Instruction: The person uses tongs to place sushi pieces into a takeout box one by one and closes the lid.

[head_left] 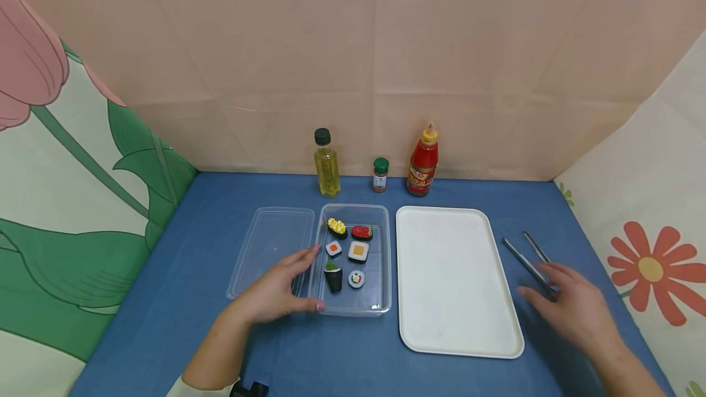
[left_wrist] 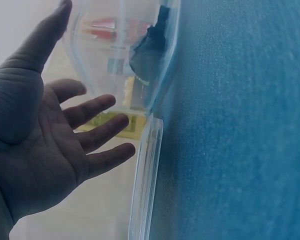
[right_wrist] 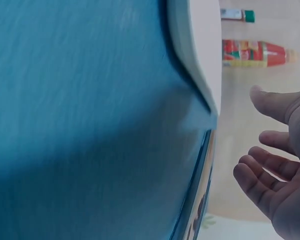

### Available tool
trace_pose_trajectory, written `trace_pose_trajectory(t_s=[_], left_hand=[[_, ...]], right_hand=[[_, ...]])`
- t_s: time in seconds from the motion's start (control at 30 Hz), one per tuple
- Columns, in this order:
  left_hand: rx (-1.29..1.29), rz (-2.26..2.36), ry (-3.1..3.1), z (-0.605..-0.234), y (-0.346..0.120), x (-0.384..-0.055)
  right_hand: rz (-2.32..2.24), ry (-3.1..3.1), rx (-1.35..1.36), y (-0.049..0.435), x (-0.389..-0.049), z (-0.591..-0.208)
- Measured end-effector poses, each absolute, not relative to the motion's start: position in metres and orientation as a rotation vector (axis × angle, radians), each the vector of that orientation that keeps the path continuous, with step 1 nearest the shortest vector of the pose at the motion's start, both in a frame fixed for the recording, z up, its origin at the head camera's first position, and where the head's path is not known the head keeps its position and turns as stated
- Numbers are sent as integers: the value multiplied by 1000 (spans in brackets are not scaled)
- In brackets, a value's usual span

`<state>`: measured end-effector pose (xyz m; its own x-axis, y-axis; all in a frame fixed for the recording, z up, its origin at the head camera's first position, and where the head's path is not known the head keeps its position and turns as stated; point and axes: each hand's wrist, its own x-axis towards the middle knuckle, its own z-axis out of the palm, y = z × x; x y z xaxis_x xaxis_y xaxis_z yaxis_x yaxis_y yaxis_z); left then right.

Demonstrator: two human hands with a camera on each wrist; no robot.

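Note:
A clear plastic container (head_left: 380, 299) holds several small sushi pieces, among them a dark cone-shaped roll (head_left: 333, 279). At its left side is my left hand (head_left: 278, 290), with the fingers spread and the thumb tip overlapping the near left corner. That palm and its separated fingers (left_wrist: 105, 135) also show in the left wrist view. My right hand (head_left: 573, 308) hovers over the near end of metal tongs (head_left: 524, 260), whose two arms spread apart away from me. In the right wrist view the right hand's fingers (right_wrist: 257, 182) are loosely bent, with nothing between them.
Left of the container lies its clear lid (head_left: 259, 244), partly behind the left hand. A white tray (head_left: 458, 280) sits between the container and the tongs. Along the back stand an oil bottle (head_left: 327, 170), a small green-capped jar (head_left: 380, 176) and a red sauce bottle (head_left: 423, 164).

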<state>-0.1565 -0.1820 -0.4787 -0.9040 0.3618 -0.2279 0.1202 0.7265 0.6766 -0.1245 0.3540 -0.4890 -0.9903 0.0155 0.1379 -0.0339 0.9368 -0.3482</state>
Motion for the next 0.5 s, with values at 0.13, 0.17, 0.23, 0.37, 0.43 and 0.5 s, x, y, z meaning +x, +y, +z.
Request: trace_pose_trajectory(t_s=[0.13,0.17,0.23,0.37,0.43,0.5], left_hand=[[369,984,2584,-478,-181,-156],[365,986,2582,-478,-181,-156],[355,990,2579,-478,-181,-156],[344,995,2574,-479,-180,-156],[346,996,2576,-480,-180,-156],[349,995,2577,-480,-181,-156]], right_hand=[[576,-2944,22,343,-125,-485],[585,-2940,21,340,-126,-484],[603,-2937,26,334,-126,-482],[654,-2948,39,322,-127,-478],[682,-2949,56,315,-128,-476],[697,-2937,86,309,-129,-474]])
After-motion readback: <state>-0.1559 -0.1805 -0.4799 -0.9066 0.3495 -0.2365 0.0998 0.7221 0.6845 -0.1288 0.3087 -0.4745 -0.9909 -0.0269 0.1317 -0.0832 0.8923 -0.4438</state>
